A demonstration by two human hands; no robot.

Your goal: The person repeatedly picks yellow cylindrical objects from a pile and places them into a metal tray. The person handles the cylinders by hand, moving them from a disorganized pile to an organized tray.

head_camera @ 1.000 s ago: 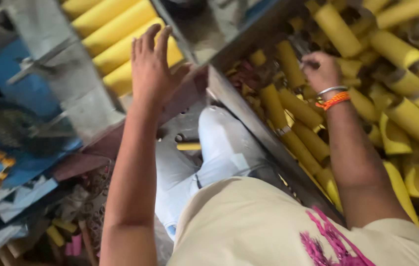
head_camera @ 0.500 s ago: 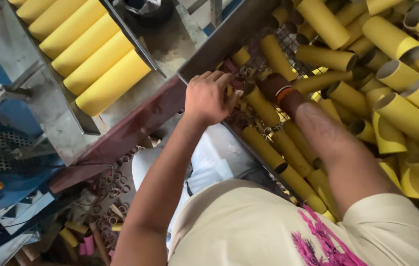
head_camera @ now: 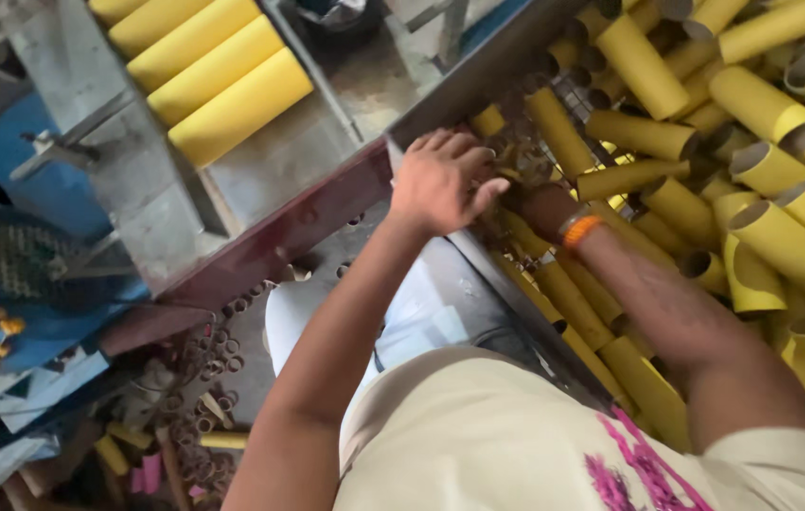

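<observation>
Left hand has moved: a second ago it was spread flat on the grey metal ledge, now it sits at the rim of the bin on the person's right, next to the right hand. Left-hand fingers are curled loosely, thumb out, touching the edge of the tube pile; no tube clearly held. The right hand is sunk among the yellow cardboard tubes; only the wrist with an orange band shows, so its fingers cannot be told open or closed. It was already in the pile earlier and stays there, a bit deeper. The camera has also swung, so the tray now sits further left in view.

Judgement: both hands now work the same spot in the pile, likely digging out or gathering a tube.

Surface: the bin is full of loose tubes lying every way, some open ends up. Upper left, a grey metal tray holds four tubes in a neat row. A dark red beam runs below it.

Room: cluttered workshop floor with small cardboard rings, scraps and a blue mesh object at left.
</observation>
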